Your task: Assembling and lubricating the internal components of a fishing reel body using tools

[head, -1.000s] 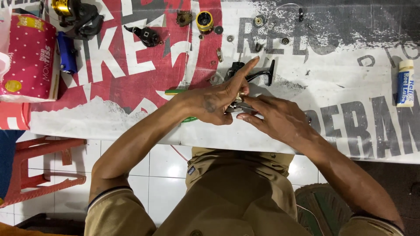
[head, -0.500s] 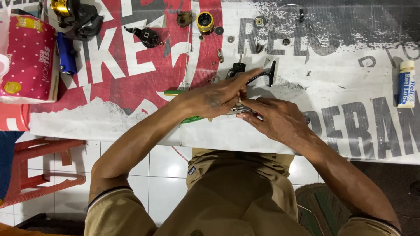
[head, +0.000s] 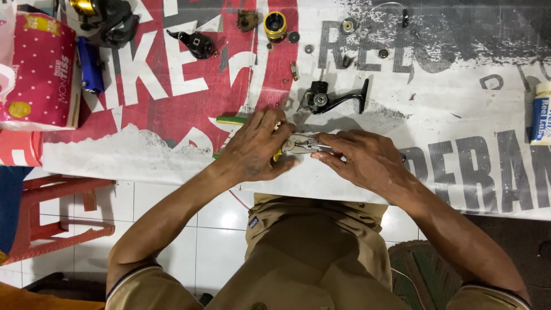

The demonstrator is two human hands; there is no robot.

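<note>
While pliers [head: 301, 143] are gripped by the left hand [head: 252, 150] | jaws pinched by right hand [head: 364, 158] fingertips | black reel handle [head: 336, 99] just beyond.

Two hands over the table, left hand [head: 252, 150] and right hand [head: 361, 159], with one pair of pliers [head: 303, 143] between them. One black crank handle [head: 336, 99]. One gold spool [head: 275, 24]. One pink tissue pack [head: 39, 72]. One red stool [head: 54, 215]. One white tube [head: 541, 112].
</note>
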